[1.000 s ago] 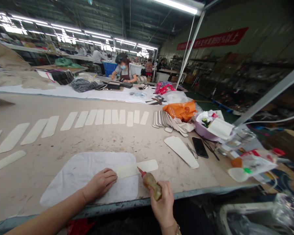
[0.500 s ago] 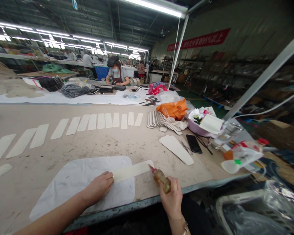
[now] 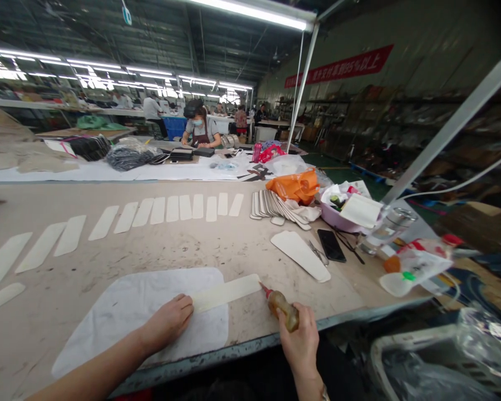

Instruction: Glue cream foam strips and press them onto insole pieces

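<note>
A long cream strip [image 3: 229, 292] lies partly over a white sheet [image 3: 121, 295] near the table's front edge. The fingertips of my left hand [image 3: 173, 318] are closed on the strip's left end. In my right hand [image 3: 301, 337] is a yellowish squeeze bottle [image 3: 281, 309], tilted so its red nozzle points at the strip's right end. Several similar cream strips [image 3: 172, 208] are laid in a row farther back. Behind the bottle lies a wider cream piece [image 3: 300, 255], with scissors [image 3: 318, 253] beside it.
A black phone [image 3: 331, 245], a purple basin [image 3: 342, 221], a clear bottle [image 3: 387, 231] and an orange bag [image 3: 294, 186] stand or lie at the right. Stacked pieces [image 3: 278, 207] sit before the bag. Across the table a person [image 3: 201, 131] works.
My right hand has moved slightly right with the squeeze bottle, drawing its nozzle to the strip's right end. My left hand stays on the strip.
</note>
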